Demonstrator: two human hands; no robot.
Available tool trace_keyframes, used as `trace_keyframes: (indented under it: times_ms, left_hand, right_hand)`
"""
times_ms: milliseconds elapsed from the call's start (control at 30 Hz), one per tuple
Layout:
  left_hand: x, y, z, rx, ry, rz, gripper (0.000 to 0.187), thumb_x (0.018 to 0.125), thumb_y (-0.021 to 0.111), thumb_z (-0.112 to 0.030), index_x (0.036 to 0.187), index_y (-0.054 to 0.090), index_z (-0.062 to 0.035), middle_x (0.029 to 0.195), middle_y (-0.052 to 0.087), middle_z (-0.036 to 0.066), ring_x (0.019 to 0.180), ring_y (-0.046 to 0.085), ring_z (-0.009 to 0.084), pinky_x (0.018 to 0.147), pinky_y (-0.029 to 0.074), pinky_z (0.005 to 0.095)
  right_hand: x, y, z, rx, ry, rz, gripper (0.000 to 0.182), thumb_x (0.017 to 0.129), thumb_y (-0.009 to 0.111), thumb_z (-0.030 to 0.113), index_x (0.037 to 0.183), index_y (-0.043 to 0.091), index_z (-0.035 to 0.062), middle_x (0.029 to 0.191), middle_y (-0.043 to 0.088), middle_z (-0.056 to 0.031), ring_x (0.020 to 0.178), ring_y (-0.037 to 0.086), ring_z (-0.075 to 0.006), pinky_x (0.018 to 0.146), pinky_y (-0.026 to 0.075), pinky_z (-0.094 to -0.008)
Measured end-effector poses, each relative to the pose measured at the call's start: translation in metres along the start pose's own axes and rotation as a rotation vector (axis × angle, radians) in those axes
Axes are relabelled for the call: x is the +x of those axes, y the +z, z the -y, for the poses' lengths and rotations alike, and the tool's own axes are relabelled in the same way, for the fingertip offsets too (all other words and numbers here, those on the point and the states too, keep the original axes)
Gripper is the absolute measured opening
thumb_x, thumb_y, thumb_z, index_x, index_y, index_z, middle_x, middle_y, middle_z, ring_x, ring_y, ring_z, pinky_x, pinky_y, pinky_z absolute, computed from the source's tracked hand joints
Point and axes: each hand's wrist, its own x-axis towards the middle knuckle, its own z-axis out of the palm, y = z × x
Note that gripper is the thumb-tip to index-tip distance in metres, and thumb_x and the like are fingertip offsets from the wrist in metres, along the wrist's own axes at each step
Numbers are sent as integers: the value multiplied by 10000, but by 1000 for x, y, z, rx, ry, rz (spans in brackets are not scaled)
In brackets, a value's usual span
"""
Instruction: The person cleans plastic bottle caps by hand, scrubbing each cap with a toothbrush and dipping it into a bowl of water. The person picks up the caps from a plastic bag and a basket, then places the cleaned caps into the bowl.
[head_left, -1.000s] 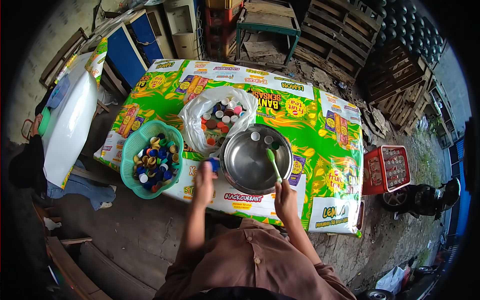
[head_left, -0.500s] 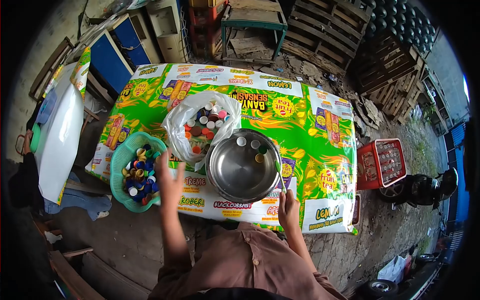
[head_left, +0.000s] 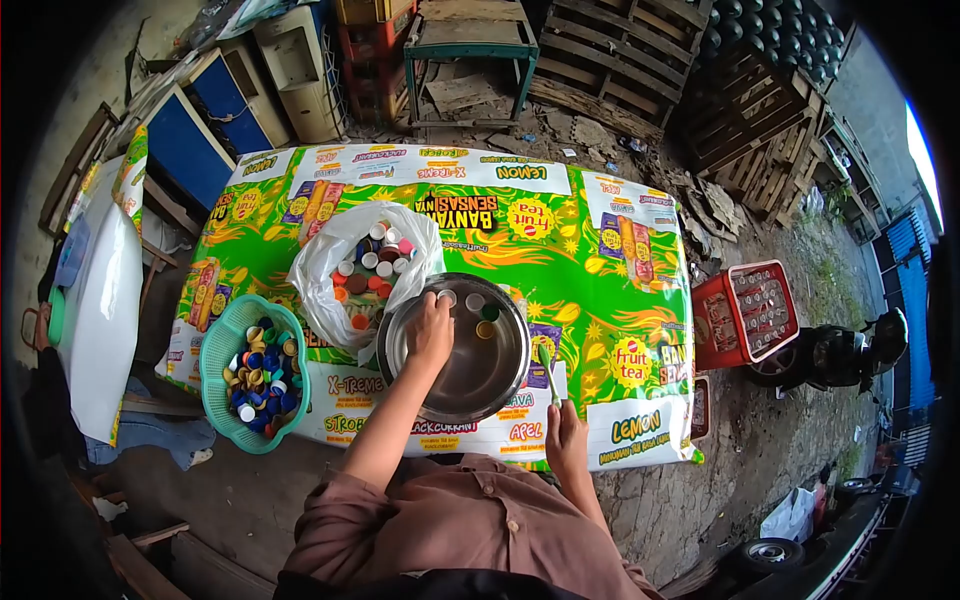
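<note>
My left hand point(head_left: 431, 335) reaches over the left side of a steel bowl point(head_left: 465, 395), its fingertips closed on a whitish cap point(head_left: 446, 298). A few caps point(head_left: 485, 329) lie at the bowl's far side. To the bowl's right, my right hand point(head_left: 566, 436) grips a thin tool with a green tip point(head_left: 545, 360). An open plastic bag point(head_left: 312, 290) of mixed caps stands behind and left of the bowl. At the table's left lies a turquoise basket point(head_left: 215, 400) holding many blue, yellow and white caps.
A bright printed sheet covers the table point(head_left: 620, 300). Beyond its right edge stands a red crate point(head_left: 740, 312) near a black motorbike. Wooden pallets point(head_left: 620, 60) and a green-framed stand point(head_left: 470, 55) are behind. Part of another person's leg point(head_left: 160, 436) shows at the left.
My left hand has moved right, from beside the basket to the bowl, and now has a cap in its fingers. The whole view has shifted slightly.
</note>
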Motion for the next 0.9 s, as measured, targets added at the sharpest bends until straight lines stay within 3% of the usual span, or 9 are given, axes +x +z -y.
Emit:
trace_keyframes:
  times_ms: [300,433,533,633,733,900]
  left_hand:
    - [-1,-5,0,41,37,-12,91,719,578,-70,785,517,-56,864,466,92,787,521,279,644,429,404]
    - [-12,-11,-9,-50,166,-55,93,715,588,-80,762,509,-68,847,519,73,759,515,277,654,418,374]
    - [-22,-8,-11,-45,84,-11,59,740,574,-98,766,531,-68,717,586,97,721,552,300,641,431,388]
    - [-29,-14,-10,-89,-49,113,69,746,577,-101,780,538,-56,691,592,128,680,571,322,583,443,399]
    - [-40,-14,-3,-102,-13,133,75,745,585,-107,781,554,-50,687,596,148,659,580,330,553,453,398]
    - [-53,-24,-10,-121,-100,223,85,737,604,-110,774,577,-38,702,603,160,671,596,308,591,469,365]
  right_hand:
    - [12,-2,7,40,-24,53,183,854,467,119,727,405,2,508,461,-192,442,478,-352,400,319,-388]
    - [11,3,5,69,-28,82,180,854,466,120,736,405,-1,512,460,-203,460,480,-368,410,325,-400]
    - [10,5,8,49,-59,118,193,854,471,128,735,398,-5,511,451,-219,477,482,-385,422,330,-416]
    - [9,7,11,43,-78,141,206,854,474,133,726,390,-5,513,452,-219,478,482,-385,423,329,-419]
    - [7,9,12,56,-75,156,203,857,471,138,732,393,-2,509,459,-211,475,481,-385,423,327,-421]
    - [2,10,18,72,-88,178,204,868,456,157,752,406,-3,520,479,-210,477,488,-382,429,333,-419]
